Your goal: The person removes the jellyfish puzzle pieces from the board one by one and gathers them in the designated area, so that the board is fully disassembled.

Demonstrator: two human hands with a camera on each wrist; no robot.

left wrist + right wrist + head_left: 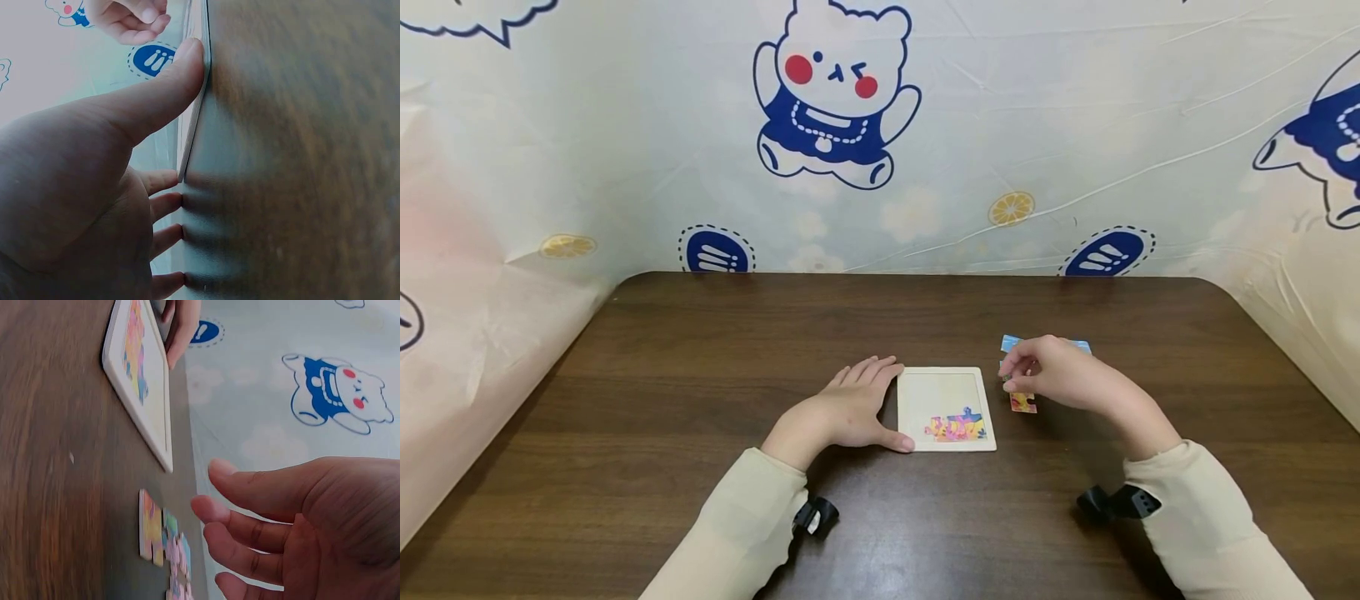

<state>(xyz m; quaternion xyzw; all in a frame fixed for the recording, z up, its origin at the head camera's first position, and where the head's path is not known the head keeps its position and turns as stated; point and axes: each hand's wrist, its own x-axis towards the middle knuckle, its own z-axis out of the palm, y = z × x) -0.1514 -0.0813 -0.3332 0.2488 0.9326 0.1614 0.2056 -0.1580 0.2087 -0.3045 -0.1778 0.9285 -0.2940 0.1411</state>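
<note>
A white puzzle tray (946, 410) lies on the table, with several joined colourful jigsaw pieces (957, 427) in its lower right part. My left hand (842, 408) rests at the tray's left side, thumb on the lower left corner and fingers spread toward the upper left one. In the left wrist view, the left thumb (181, 69) presses the tray's edge. My right hand (1060, 375) hovers over loose jigsaw pieces (1023, 403) right of the tray and partly hides them. In the right wrist view, the right fingers (247, 547) are loosely bent, with nothing visible between them and the thumb.
The dark brown wooden table (715, 350) reaches back to a patterned curtain (970, 125) with cartoon bears. Loose pieces (150, 525) lie close together near the tray. Each wrist wears a black camera, one on the left sleeve (737, 517) and one on the right sleeve (1202, 500).
</note>
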